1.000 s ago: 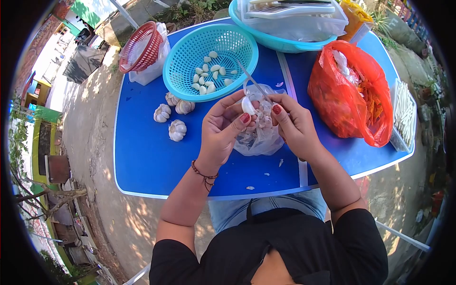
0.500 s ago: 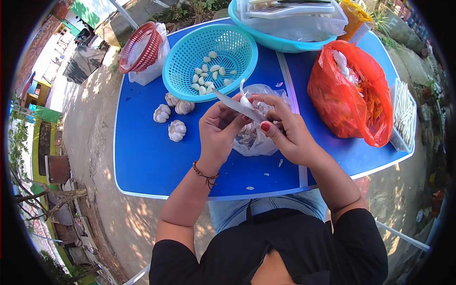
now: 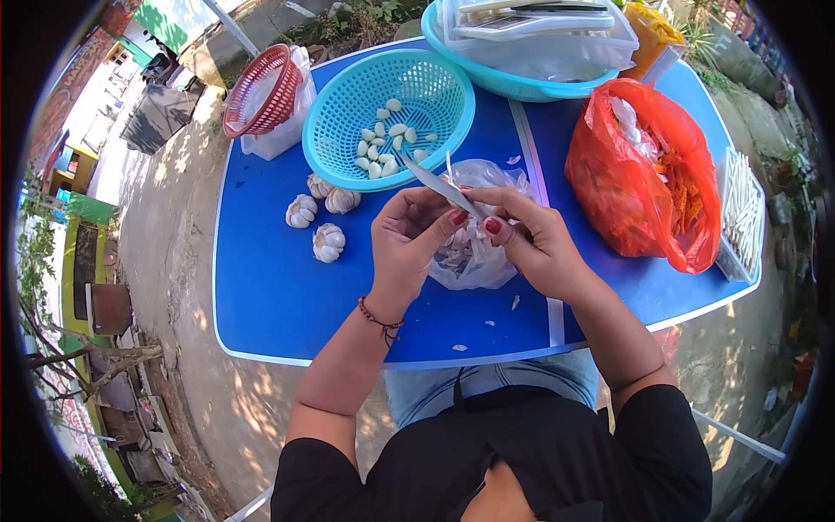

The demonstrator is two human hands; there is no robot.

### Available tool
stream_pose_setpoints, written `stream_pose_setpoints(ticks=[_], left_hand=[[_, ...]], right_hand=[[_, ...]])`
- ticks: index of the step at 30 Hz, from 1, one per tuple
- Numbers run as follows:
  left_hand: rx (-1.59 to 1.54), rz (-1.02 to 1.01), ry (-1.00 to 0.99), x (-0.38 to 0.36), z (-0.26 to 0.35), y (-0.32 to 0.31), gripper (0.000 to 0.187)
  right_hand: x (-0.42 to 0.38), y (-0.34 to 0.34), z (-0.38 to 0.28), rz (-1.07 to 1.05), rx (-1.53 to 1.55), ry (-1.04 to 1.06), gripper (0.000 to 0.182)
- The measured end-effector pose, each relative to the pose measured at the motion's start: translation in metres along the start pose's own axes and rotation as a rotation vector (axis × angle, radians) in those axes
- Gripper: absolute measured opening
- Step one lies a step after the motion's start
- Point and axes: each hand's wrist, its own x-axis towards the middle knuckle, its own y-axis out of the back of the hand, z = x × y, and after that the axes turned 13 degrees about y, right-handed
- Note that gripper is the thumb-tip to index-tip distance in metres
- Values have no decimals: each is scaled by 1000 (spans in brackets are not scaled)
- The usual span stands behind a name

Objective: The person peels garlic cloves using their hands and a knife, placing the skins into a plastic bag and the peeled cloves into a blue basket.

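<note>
Over a plastic bag of garlic skins [image 3: 474, 271], my two hands meet. My right hand [image 3: 537, 239] is closed on a knife [image 3: 435, 184], its blade slanting up and left across my left fingers; the handle is hidden. My left hand [image 3: 409, 235] pinches a garlic clove, mostly covered by the blade and fingers, with a thin pale strip [image 3: 449, 165] sticking up. Whole garlic bulbs [image 3: 329, 243] lie left of my left hand. Beyond them, a turquoise basket [image 3: 326, 117] holds several peeled cloves [image 3: 387, 148].
A red plastic bag [image 3: 600, 191] stands to the right, beside a clear box of white sticks [image 3: 742, 209]. At the back are a turquoise basin [image 3: 531, 87] with plastic containers and a red basket [image 3: 277, 109]. The blue table [image 3: 270, 304] has a pale edge.
My fingers have shifted around the clove, and the knife has turned slightly, hiding more of the clove. The whole view has shifted slightly.
</note>
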Motion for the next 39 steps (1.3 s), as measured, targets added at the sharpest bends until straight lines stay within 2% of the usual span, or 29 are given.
stream_pose_setpoints(ticks=[5,8,11,17,29,32,35,39], left_hand=[[-17,7,54,1,0,0,32],[-20,1,66,1,2,3,32],[-67,1,89,1,5,1,32],[-152,0,151,2,4,2,32],[-160,-99,235,0,1,7,31],[-201,-91,220,0,5,5,31],[-223,-67,225,1,7,3,30],[-281,-140,262,1,5,6,30]], right_hand=[[-2,10,-2,-13,468,-310,32],[-1,7,3,16,535,-297,32],[-2,5,1,46,469,-291,31],[-1,1,-3,52,141,-205,30],[1,8,-4,187,-50,-117,30],[1,15,-5,155,-37,-153,34],[-1,13,-9,71,175,-153,41],[-4,3,-2,-66,-30,34,48]])
